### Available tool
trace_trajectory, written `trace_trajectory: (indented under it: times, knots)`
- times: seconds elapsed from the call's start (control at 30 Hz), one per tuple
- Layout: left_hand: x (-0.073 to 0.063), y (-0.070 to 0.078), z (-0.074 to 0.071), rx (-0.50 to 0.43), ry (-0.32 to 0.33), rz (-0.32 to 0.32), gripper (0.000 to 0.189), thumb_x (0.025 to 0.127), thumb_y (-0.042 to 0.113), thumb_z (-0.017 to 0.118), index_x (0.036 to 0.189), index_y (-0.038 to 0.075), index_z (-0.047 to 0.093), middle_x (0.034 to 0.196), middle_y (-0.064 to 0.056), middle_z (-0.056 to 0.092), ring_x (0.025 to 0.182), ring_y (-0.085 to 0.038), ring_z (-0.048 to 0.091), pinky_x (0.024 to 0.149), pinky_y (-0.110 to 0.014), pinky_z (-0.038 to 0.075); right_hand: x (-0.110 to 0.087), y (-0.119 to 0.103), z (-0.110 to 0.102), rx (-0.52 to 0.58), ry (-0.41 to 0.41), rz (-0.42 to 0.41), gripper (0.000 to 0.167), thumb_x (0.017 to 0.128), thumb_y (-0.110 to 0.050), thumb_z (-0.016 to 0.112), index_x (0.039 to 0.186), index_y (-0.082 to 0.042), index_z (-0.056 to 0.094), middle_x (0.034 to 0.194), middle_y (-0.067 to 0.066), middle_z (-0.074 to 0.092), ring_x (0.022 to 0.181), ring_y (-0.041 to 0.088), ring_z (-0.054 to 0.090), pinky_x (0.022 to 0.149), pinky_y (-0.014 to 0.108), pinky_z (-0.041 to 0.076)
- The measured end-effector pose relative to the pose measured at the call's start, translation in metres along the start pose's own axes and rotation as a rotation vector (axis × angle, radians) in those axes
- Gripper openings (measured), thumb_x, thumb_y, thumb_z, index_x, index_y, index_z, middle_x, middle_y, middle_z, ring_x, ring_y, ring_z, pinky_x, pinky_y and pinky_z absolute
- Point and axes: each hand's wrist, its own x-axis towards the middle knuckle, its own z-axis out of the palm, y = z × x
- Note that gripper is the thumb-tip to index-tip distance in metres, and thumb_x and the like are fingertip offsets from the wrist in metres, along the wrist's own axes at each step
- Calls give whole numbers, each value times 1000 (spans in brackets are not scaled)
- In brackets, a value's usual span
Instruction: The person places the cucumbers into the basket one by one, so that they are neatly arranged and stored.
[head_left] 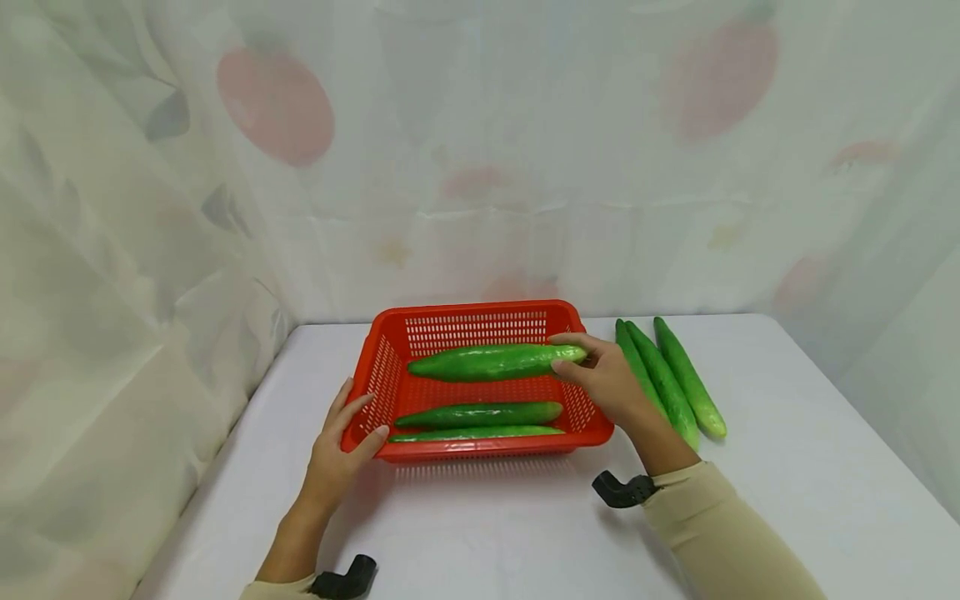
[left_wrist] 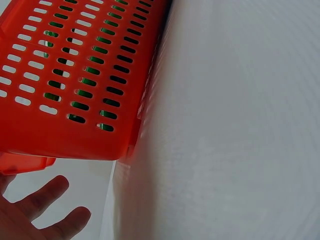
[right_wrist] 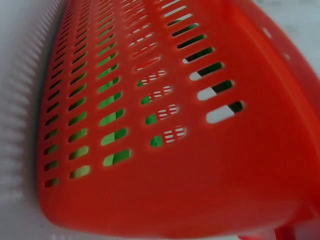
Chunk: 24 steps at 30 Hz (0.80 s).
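My right hand (head_left: 602,377) pinches the pale right end of a green cucumber (head_left: 487,363), thumb in front and fingers behind. The cucumber lies crosswise within the outline of the red plastic basket (head_left: 480,448); whether it touches the bottom I cannot tell. Two more cucumbers (head_left: 480,414) lie side by side along the basket's front wall. At the front left corner, my left hand (head_left: 335,450) holds the rim between thumb and index finger. Its other fingers (left_wrist: 45,197) spread beneath the rim in the left wrist view. The slotted basket wall (right_wrist: 165,185) hides the right hand in its wrist view.
Right of the basket, three cucumbers (head_left: 693,379) lie lengthwise on the white table (head_left: 487,533). A pale fruit-print curtain (head_left: 480,167) hangs behind the table and along its sides. Black wrist mounts (head_left: 624,490) sit at both cuffs.
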Motion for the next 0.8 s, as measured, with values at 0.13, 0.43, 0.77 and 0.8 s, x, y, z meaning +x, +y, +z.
trace_trajectory:
  times: [0.13,0.43,0.77,0.8]
  knots:
    - [0,-3,1,10,4,-10,52,90,28,67,138,10,53,158,3,18,141,-24,20,105,-42,30,7,2,5,-34,-47,0,37,89,-8,69,125,-2,62,98,17,64,87,37,64,74,35,54]
    - [2,-4,-1,28,2,-21,53,91,29,66,139,10,51,158,2,17,141,-25,20,104,-49,31,19,0,17,-123,-148,54,33,89,-3,67,122,-2,64,80,13,61,74,32,60,64,32,51]
    - [0,-4,0,12,-5,-14,53,91,26,67,138,9,52,158,1,17,142,-25,19,104,-51,29,24,5,23,-104,-144,175,31,90,1,59,120,1,64,90,14,61,76,39,63,70,45,54]
    - [0,-3,0,12,-5,-12,53,91,26,67,138,9,52,158,1,17,141,-26,19,104,-50,29,24,5,23,-80,-142,190,30,91,2,58,120,3,64,96,16,61,79,41,64,73,47,54]
